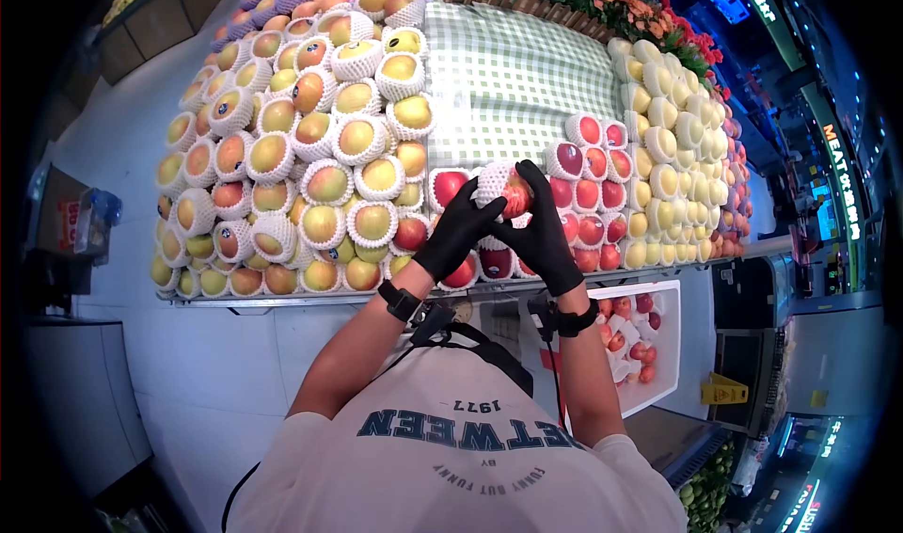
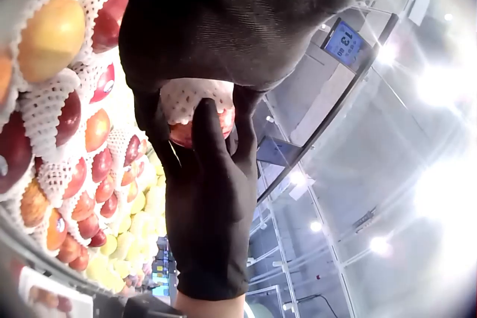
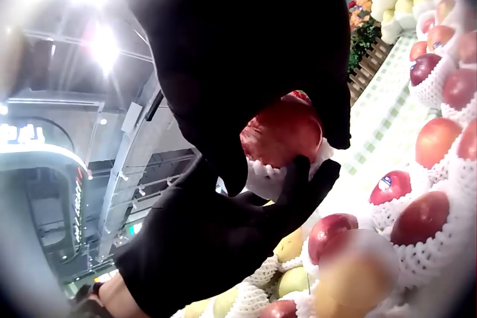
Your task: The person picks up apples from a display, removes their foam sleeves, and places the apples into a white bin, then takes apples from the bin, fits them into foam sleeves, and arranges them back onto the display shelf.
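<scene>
Both hands wear black gloves and hold one red apple (image 1: 516, 196) between them, above the front of the fruit display. A white foam net (image 1: 490, 181) covers part of it, on the left hand's side. The left hand (image 1: 467, 224) grips the netted side, its thumb lying against the fruit. From the other side the right hand (image 1: 544, 237) curls its fingers round the bare red skin. In the right wrist view, red skin (image 3: 279, 135) shows between the two hands, with the net along its lower edge. Netted red apples (image 1: 588, 194) sit in rows just right of the hands.
Yellow-red fruit in foam nets (image 1: 329, 183) is piled at the left. A green checked cloth (image 1: 517, 72) covers the middle of the display, behind the hands. Pale yellow fruit (image 1: 673, 157) stands at the right. Below the edge, a white box (image 1: 666, 345) holds loose apples.
</scene>
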`<state>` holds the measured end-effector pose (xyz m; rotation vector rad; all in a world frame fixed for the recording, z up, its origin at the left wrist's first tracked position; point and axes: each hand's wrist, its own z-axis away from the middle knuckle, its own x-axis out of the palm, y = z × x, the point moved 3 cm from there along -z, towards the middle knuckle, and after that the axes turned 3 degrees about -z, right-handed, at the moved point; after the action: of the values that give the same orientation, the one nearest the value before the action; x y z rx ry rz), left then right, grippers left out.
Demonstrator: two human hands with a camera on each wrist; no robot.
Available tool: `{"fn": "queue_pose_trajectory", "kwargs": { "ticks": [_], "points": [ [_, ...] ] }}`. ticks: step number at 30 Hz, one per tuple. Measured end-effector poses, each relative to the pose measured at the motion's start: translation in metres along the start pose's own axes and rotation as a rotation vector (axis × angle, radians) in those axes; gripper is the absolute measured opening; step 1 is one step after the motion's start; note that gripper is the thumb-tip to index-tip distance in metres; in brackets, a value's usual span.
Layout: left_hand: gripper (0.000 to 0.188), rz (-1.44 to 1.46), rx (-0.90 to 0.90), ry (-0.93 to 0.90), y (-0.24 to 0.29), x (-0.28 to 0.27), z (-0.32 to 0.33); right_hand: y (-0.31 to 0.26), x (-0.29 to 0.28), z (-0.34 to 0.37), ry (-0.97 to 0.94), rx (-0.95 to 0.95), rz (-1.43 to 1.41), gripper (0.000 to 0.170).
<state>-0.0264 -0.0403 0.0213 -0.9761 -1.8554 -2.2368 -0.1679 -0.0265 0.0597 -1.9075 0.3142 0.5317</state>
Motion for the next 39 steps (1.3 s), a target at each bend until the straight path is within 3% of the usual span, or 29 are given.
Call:
{"fn": "queue_pose_trajectory", "kwargs": {
  "ticks": [2, 3, 6, 7, 9, 11, 14, 15, 18, 23, 26, 27, 30, 34, 36, 38, 39],
  "points": [
    [0.05, -0.008, 0.052, -0.013, -0.002, -0.002, 0.002, 0.01, 0.0, 0.008, 0.038, 0.133, -0.265, 0.079],
    [0.048, 0.148, 0.006, -0.035, -0.001, -0.001, 0.004, 0.015, 0.0, 0.009, 0.112, 0.152, -0.337, 0.073],
    [0.056, 0.204, 0.059, -0.025, -0.014, -0.008, 0.003, 0.021, -0.003, 0.013, 0.095, 0.313, -0.267, 0.066],
    [0.058, 0.266, 0.004, -0.032, -0.017, -0.009, 0.007, 0.017, -0.002, 0.015, 0.102, 0.341, -0.261, 0.058],
    [0.059, 0.046, 0.194, -0.052, -0.015, -0.008, 0.012, 0.006, -0.001, 0.017, 0.099, 0.457, -0.324, 0.057],
    [0.063, 0.259, 0.052, -0.041, -0.017, -0.011, 0.014, 0.005, 0.001, 0.018, 0.085, 0.515, -0.358, 0.056],
    [0.065, 0.377, 0.071, -0.132, -0.021, -0.012, 0.015, 0.006, 0.006, 0.02, 0.101, 0.456, -0.349, 0.057],
    [0.066, 0.281, 0.078, -0.133, -0.016, -0.01, 0.019, 0.008, 0.01, 0.019, 0.163, 0.394, -0.328, 0.058],
    [0.065, 0.031, 0.018, -0.1, -0.016, -0.009, 0.024, 0.004, 0.016, 0.025, 0.159, 0.332, -0.273, 0.059],
    [0.049, 0.156, 0.041, 0.039, -0.013, -0.009, 0.023, 0.001, 0.026, 0.028, 0.119, 0.338, -0.491, 0.067],
    [0.044, 0.041, 0.052, 0.102, -0.021, -0.021, 0.022, -0.014, 0.028, 0.026, 0.086, 0.191, 0.013, 0.074],
    [0.041, 0.016, 0.053, 0.129, -0.025, -0.024, 0.022, -0.013, 0.03, 0.023, 0.107, 0.099, 0.093, 0.082],
    [0.041, 0.084, 0.101, 0.151, -0.029, -0.021, 0.021, -0.023, 0.038, 0.018, 0.162, 0.003, 0.322, 0.086],
    [0.04, 0.095, 0.067, 0.202, -0.016, -0.019, 0.03, -0.02, 0.038, 0.018, 0.209, 0.011, 0.291, 0.083],
    [0.041, -0.21, 0.324, 0.233, -0.016, -0.026, 0.029, -0.026, 0.037, 0.018, 0.246, -0.008, 0.277, 0.081],
    [0.042, -0.154, 0.291, 0.239, -0.026, -0.032, 0.028, -0.03, 0.037, 0.019, 0.262, 0.01, 0.256, 0.08],
    [0.042, 0.053, 0.131, 0.231, -0.025, -0.03, 0.029, -0.03, 0.035, 0.019, 0.26, 0.035, 0.243, 0.08]
  ]
}}
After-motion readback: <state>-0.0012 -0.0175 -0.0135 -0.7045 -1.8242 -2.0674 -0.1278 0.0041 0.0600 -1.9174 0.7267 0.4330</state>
